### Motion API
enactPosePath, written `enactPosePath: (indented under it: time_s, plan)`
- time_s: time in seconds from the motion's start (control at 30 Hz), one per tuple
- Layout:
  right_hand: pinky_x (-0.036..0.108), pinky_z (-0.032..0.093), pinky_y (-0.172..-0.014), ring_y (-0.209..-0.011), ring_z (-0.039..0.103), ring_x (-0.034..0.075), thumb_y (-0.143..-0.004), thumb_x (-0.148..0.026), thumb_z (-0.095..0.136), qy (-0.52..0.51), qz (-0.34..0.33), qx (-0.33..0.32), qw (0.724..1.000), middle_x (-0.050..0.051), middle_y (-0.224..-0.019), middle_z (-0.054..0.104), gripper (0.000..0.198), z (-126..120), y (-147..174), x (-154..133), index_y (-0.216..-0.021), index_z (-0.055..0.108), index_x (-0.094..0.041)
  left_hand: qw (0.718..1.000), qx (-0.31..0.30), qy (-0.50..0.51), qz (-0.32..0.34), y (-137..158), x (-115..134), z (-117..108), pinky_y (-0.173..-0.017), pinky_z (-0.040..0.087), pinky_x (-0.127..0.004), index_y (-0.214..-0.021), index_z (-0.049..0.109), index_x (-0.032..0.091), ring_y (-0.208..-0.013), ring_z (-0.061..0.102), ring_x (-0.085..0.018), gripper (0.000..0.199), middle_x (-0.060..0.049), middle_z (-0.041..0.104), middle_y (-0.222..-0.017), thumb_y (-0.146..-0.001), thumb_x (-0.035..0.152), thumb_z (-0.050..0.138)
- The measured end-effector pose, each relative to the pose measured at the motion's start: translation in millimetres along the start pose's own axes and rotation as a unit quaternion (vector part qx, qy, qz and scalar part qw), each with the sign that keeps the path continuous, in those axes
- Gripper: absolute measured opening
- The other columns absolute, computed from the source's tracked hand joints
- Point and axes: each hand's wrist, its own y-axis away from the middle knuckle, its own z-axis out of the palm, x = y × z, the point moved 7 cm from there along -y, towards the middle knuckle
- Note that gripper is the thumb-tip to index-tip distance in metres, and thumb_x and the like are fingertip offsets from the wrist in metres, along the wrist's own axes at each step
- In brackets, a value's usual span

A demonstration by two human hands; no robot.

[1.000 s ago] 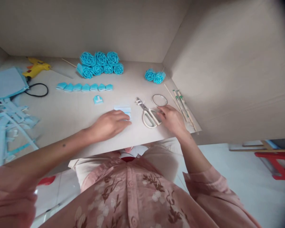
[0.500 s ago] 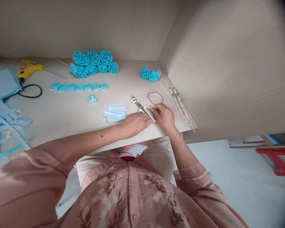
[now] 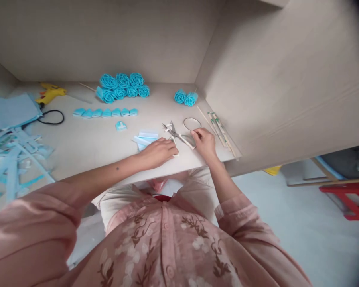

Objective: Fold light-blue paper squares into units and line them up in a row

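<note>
A pair of scissors (image 3: pixel 179 137) with pale handles lies on the table between my hands, blades spread apart. My left hand (image 3: pixel 160 152) is closed on the left handle, and its fingers partly hide that loop. At the other handle, my right hand (image 3: pixel 205 144) has its thumb and fingertips pinched together on the loop's edge. A small white scrap (image 3: pixel 168 127) sits at the blades. Just behind my right fingertips lies a thin metal ring (image 3: pixel 192 123). Folded light-blue and white strips (image 3: pixel 145 139) rest beyond my left hand.
Blue crepe-like roses (image 3: pixel 122 85) are stacked at the back, with two more roses (image 3: pixel 185 97) further right. A row of folded blue pieces (image 3: pixel 104 113) and a single piece (image 3: pixel 121 126) lie in front. A yellow glue gun (image 3: pixel 52 92), blue scraps (image 3: pixel 14 159) and wooden sticks (image 3: pixel 221 129) flank them.
The scissors have gone from nearly closed to spread open. My left hand has moved left with one handle, away from my right hand. The camera view has shifted slightly.
</note>
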Motion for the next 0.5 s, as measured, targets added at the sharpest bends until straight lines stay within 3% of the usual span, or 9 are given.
enactPosePath:
  time_s: [0.17,0.4,0.5]
  plan:
    - [0.032,0.048,-0.083,-0.083,0.063,0.021,-0.095,-0.030,0.049,0.006,0.000,0.034,0.999,0.009,-0.096,0.072,0.026,-4,-3,3,-0.096,0.072,-0.018,0.999,0.033,0.025,0.005,21,9,-20,-0.100,0.044,-0.043,-0.118,0.067,0.017,-0.116,0.059,-0.028,0.026,-0.013,0.068,-0.125,-0.100,0.026,0.051]
    - [0.036,0.050,-0.091,-0.096,0.065,0.024,-0.091,-0.021,0.052,0.047,-0.003,-0.003,0.999,0.013,-0.118,0.071,0.033,2,-5,-5,-0.117,0.072,-0.018,0.993,0.085,0.014,-0.083,63,-21,-38,-0.099,0.048,-0.044,-0.116,0.071,0.017,-0.112,0.065,-0.027,0.027,-0.013,0.072,-0.119,-0.100,0.028,0.051]
    - [0.035,0.050,-0.083,-0.096,0.067,0.024,-0.092,-0.023,0.054,0.102,0.008,-0.041,0.994,0.011,-0.114,0.074,0.028,4,-17,-1,-0.110,0.075,-0.022,0.990,0.090,0.010,-0.110,73,-29,-41,-0.099,0.049,-0.044,-0.112,0.073,0.019,-0.111,0.066,-0.026,0.027,-0.012,0.074,-0.117,-0.100,0.029,0.051]
